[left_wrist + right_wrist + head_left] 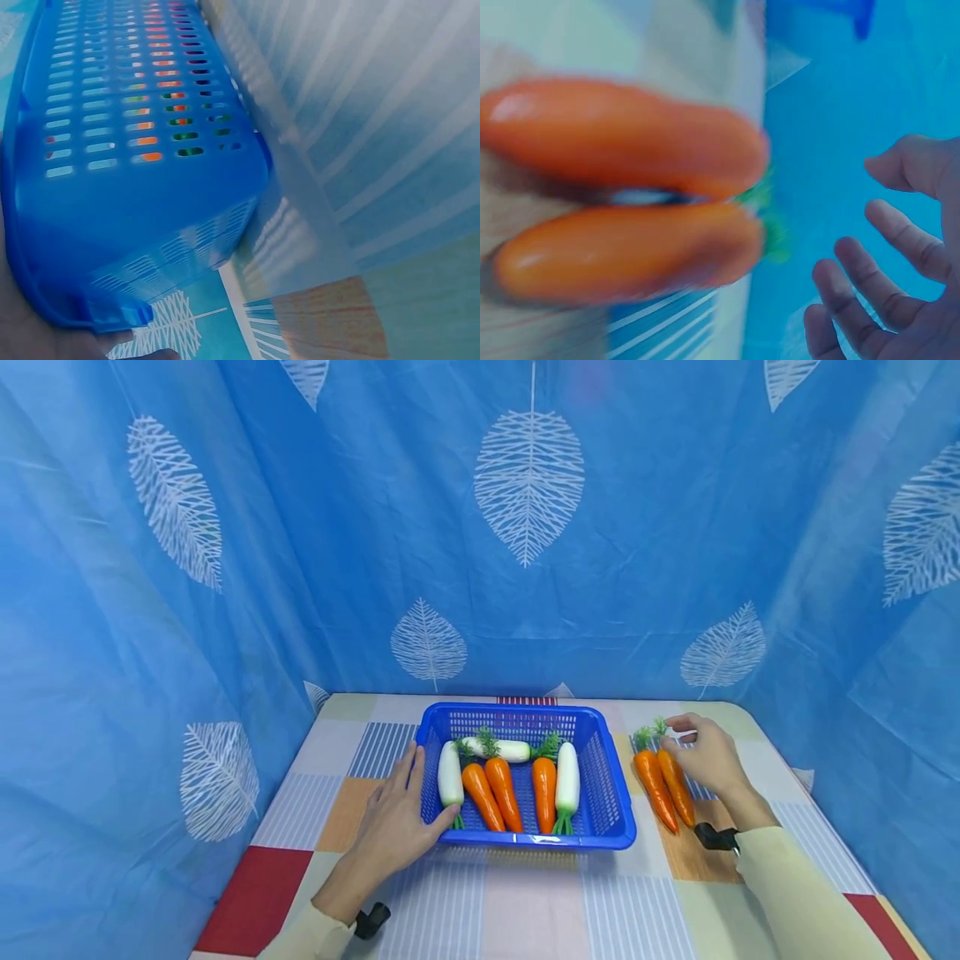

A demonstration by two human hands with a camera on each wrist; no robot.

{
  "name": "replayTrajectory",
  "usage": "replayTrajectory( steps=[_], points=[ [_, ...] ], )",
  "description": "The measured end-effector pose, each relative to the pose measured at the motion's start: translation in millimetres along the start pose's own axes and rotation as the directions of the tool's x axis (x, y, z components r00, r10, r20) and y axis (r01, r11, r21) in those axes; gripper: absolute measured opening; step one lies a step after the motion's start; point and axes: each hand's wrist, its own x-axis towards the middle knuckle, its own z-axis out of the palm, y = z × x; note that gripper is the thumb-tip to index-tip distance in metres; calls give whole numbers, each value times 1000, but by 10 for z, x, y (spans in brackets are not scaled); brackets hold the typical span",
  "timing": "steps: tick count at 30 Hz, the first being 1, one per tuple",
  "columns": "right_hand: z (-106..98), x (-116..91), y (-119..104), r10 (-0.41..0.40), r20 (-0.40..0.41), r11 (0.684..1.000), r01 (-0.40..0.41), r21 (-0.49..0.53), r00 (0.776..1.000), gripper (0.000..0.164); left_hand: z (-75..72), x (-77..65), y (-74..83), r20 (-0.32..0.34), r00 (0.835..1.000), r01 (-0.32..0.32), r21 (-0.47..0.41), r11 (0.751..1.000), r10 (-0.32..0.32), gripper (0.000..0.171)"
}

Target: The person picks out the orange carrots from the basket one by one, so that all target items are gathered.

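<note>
A blue plastic basket [525, 841] stands on the table. Inside lie three orange carrots [504, 793] with feathery green tops and three white radishes [567, 772]. My left hand [397, 818] rests at its left front corner, fingers extended along the left rim and thumb over the front rim. In the left wrist view the perforated basket wall [150, 210] fills much of the frame. Right of the basket, two more carrots [655, 789] lie side by side on the cloth. Over their leafy ends my right hand [708, 760] hovers with fingers apart, holding nothing.
A patchwork tablecloth [532, 902] of checks and stripes covers the table. Blue curtains [600, 568] with white leaf prints hang behind it and at both sides. A black wrist mount [716, 837] shows by the right sleeve.
</note>
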Motion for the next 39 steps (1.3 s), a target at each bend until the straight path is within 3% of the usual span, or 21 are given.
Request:
replayTrajectory(
  steps=[6, 11, 18, 22, 28, 33, 39],
  points=[
    [-84, -11, -441, -65, -1, 998, 65, -23, 998, 44, -55, 20, 29, 4, 1000, -6, 38, 999, 6, 114],
    [-87, 25, -823, -136, 50, 991, 136, -1, 989, 45, -86, 47, 11, -5, 1000, 0, 43, 999, 0, 113],
    [35, 46, -1320, -248, 184, 968, 251, 8, 951, 48, -43, 57, -38, 31, 1000, 7, 1, 1000, -7, 116],
    [178, 75, -1536, -318, 265, 944, 330, 1, 910, 49, -15, 58, -43, 27, 1000, -1, -13, 1000, 1, 116],
    [410, 158, -1773, -385, 439, 909, 416, 26, 812, 51, -4, 64, -40, 23, 1000, -8, -16, 1000, 8, 116],
    [629, 247, -1879, -359, 588, 922, 374, 102, 725, 59, 3, 58, -40, 14, 1000, -6, -16, 1000, 6, 115],
    [850, 296, -1944, -332, 686, 941, 278, 193, 647, 60, 6, 61, -29, 23, 1000, -4, -21, 1000, 5, 115]
  ],
)
